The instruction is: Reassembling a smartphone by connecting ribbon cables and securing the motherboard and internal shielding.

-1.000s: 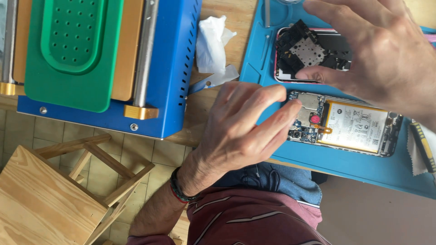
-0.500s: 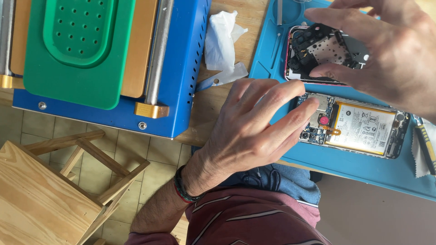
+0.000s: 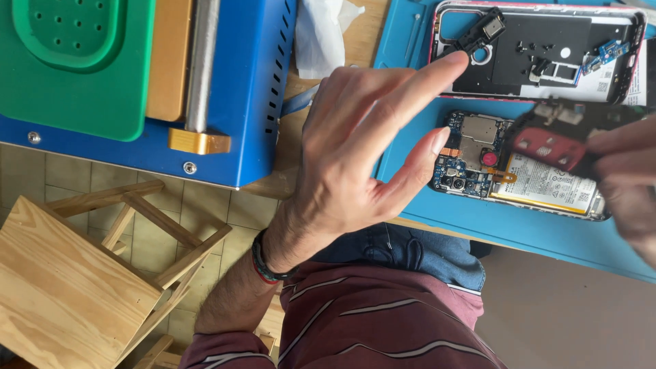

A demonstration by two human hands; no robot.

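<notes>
At the near edge of the desk (image 3: pixel 345 48), on a blue mat (image 3: pixel 478 225), lies an opened phone (image 3: pixel 519 167) with its circuit board and battery bare. The left hand (image 3: pixel 359 150) hovers over the mat's left edge, released and spread, fingertips just beside the phone's board end, grasping nothing. The right hand (image 3: pixel 625 181), blurred, pinches a dark plate with a red patch (image 3: pixel 553 140) above the phone. Farther back on the mat rests the phone's back shell (image 3: pixel 540 51). A blue machine (image 3: pixel 253 89) with a green pad (image 3: pixel 75 61) sits at the desk's left, crumpled tissue (image 3: pixel 321 34) beside it. A wooden stool (image 3: pixel 82 280) stands on the floor.
</notes>
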